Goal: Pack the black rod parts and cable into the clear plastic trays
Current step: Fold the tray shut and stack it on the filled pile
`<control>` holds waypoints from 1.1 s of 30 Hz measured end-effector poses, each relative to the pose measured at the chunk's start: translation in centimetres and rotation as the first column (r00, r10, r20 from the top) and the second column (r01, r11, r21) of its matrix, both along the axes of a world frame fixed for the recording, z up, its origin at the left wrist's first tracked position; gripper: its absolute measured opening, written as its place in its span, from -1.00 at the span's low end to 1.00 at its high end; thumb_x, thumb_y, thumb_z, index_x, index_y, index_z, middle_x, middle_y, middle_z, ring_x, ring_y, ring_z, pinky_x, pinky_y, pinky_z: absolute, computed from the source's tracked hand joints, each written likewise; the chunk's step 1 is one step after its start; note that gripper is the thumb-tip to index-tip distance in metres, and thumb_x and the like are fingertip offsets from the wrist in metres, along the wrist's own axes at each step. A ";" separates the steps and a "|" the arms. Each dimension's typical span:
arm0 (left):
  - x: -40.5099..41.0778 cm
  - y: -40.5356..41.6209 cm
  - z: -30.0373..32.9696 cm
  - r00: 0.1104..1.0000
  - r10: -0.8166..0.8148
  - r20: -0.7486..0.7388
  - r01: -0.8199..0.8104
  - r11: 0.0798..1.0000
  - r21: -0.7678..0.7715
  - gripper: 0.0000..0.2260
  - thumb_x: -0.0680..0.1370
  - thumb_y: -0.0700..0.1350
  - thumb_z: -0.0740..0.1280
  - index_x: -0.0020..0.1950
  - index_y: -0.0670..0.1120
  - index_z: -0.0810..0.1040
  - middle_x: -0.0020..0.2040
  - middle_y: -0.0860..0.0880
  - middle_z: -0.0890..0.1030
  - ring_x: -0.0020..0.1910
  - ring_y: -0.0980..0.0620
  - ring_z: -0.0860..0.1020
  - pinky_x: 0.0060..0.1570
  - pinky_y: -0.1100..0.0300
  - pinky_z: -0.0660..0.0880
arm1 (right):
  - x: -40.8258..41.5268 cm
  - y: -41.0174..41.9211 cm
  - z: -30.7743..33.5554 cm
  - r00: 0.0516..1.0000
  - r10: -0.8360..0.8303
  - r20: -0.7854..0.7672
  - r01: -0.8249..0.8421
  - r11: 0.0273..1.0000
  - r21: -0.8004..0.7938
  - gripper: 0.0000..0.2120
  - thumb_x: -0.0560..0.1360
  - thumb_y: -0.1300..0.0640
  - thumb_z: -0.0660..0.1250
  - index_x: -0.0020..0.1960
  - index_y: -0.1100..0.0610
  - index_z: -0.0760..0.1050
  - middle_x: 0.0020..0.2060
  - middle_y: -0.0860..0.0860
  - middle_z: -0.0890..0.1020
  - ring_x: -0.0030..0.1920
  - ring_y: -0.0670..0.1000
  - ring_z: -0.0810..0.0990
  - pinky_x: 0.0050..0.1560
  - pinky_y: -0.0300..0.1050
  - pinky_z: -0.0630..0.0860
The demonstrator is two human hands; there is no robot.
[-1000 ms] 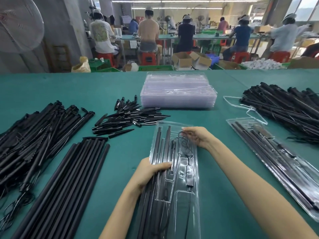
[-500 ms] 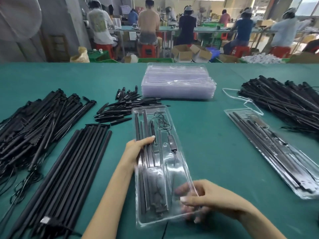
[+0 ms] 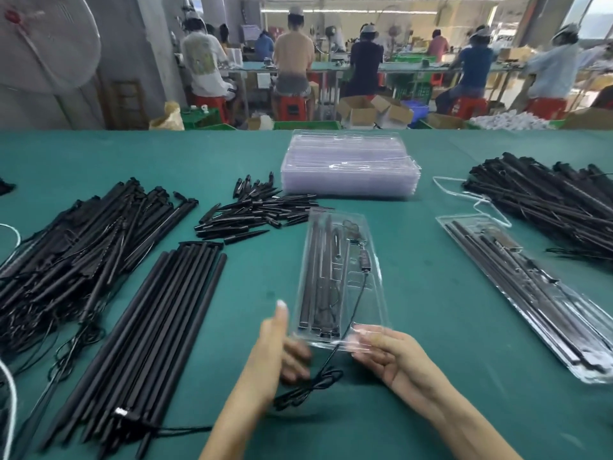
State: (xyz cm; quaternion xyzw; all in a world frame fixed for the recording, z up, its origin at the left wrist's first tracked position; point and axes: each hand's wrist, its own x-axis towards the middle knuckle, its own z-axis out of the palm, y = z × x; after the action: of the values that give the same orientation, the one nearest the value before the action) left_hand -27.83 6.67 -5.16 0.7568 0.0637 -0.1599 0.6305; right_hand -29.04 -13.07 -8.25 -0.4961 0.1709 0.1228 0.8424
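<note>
Clear plastic tray (image 3: 341,280) lies lengthwise mid-table on the green table (image 3: 447,327), near end lifted slightly by the hands. Inside: several black rods (image 3: 315,283) side by side in the left slots, a small black module (image 3: 365,262) on the right side, and a thin black cable (image 3: 356,303) running from it toward the near end. The cable spills out past the near edge and ends in a loose coil (image 3: 311,388) on the table between the wrists.

Second tray (image 3: 527,293) at right, angled, already loaded with rods. Stack of empty trays (image 3: 350,171) at the far centre.

Left hand (image 3: 275,346) at the tray's near left corner, thumb pointing up beside the tray edge, fingers tucked under the tray, blurred; cannot tell if it actually grips. Right hand (image 3: 388,356) palm up at the near right corner, fingers under the tray, thumb over the rim, pinching the tray.

Supply piles: long plain rods (image 3: 142,333) left of the tray, tangled rods with wires (image 3: 76,247) far left, short spikes (image 3: 252,210) just beyond the tray's far left corner, another rod pile (image 3: 547,200) far right. Open green surface both sides of the held tray and between it and the second tray. Table's far edge runs behind the tray stack.
</note>
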 end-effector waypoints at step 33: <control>-6.7 -2.5 -1.8 0.906 -0.257 0.337 0.036 0.840 0.542 -0.37 0.53 -0.20 0.21 0.32 0.51 0.21 -0.03 0.18 0.38 -0.10 0.18 0.46 -0.06 0.43 0.39 | 0.1 0.3 1.6 0.930 0.309 -0.198 -0.351 0.907 -0.233 -0.78 0.48 0.17 0.40 -0.06 0.35 0.53 -0.48 0.07 0.61 -0.30 0.04 0.68 -0.29 -0.28 0.58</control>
State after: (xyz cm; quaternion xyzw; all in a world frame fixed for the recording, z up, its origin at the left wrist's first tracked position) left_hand -34.58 4.16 -6.95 0.9184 -0.0835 -0.0285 0.3857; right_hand -28.98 -12.75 -6.66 -0.6146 0.1647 0.2786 0.7194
